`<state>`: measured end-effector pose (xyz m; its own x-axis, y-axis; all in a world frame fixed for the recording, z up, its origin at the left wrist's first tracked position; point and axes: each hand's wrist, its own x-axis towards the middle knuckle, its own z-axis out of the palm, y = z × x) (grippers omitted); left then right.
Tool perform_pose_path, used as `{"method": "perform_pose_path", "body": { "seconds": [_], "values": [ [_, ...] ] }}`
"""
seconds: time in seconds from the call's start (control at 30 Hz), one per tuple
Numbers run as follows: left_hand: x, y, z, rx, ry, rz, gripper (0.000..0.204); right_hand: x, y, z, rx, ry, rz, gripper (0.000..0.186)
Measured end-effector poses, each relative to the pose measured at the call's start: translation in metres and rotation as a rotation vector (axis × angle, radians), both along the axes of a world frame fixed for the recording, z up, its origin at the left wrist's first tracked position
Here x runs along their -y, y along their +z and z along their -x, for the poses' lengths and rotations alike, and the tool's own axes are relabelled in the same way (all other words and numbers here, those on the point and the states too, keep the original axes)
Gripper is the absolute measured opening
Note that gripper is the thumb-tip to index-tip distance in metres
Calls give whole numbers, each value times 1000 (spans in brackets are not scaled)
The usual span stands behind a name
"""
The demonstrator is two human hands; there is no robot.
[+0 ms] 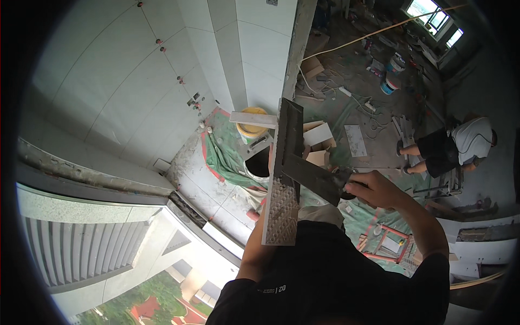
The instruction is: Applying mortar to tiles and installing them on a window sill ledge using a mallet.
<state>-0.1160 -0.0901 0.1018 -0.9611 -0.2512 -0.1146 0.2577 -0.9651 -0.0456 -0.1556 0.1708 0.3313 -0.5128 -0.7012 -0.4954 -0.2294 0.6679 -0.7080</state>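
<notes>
My right grip is holding the trowel by its handle, fingers wrapping round it, and the blade's far end is overlapping the right edge of the tile strip. That strip is standing lengthwise before my chest, its textured back facing me; dark mortar is covering the upper part while the honeycomb below is showing mostly bare. My left forearm is running behind it, but the tile is hiding my left grip, so I cannot tell how tightly that one is closing. I'm judging that pressing hard near the top could be tipping the strip loose or snapping it. Overloading the blade could be sending mortar over the edge, onto the green sheeting.
</notes>
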Motion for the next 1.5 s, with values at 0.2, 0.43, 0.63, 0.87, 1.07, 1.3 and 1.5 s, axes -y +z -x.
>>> {"method": "perform_pose_path", "body": {
  "seconds": [0.2, 0.43, 0.63, 0.87, 1.07, 1.3, 1.5],
  "values": [
    [-13, -30, 30, 293, 377, 830, 60, -2, -34, 5, -287, 191, 123, 42],
    [-11, -52, 31, 290, 404, 1604, 59, 43, -69, -38, -313, 277, 149, 39],
    [2, -57, 19, -26, -37, 35, 72, 97, -69, -69, -1, 448, 253, 43],
    [-24, -1, 15, -127, -44, -122, 72, 42, -41, -10, 40, 162, 396, 29],
    [-35, -17, 32, 110, 64, 86, 74, 14, -106, 17, 247, -278, 414, 28],
    [-14, -1, 80, 22, 70, -308, 74, 29, -135, -21, -19, -100, 248, 29],
    [22, 6, 59, -128, 69, -570, 74, -52, -98, -23, -226, 86, -44, 31]
  ]
}}
